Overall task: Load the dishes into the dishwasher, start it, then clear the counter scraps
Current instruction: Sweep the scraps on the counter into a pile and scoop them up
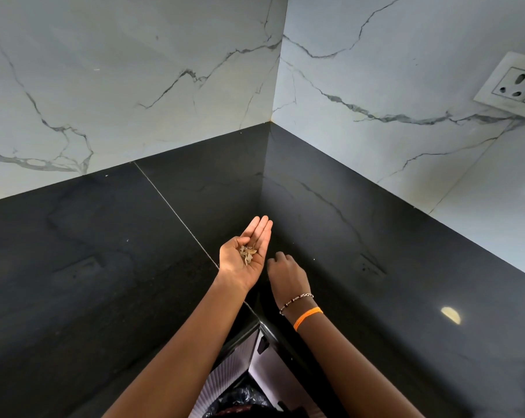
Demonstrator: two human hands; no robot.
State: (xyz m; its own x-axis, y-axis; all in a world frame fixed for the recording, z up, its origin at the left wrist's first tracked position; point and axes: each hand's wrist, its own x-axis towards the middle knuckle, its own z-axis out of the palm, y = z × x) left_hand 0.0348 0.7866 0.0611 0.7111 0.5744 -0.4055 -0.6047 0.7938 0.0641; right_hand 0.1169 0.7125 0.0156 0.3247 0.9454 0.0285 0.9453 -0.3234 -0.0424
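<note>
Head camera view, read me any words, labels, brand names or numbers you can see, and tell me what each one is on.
None: no readable text anywhere in this view.
The wall socket shows only pin holes and a switch, no legible marking.
The black counter, marble wall, bracelet and orange band carry no lettering.

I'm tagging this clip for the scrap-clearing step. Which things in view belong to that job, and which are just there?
Part of the job:
scraps lying in the open left hand
right hand, knuckles up over the counter

Just there:
wall socket
marble wall
bracelet
orange band
</note>
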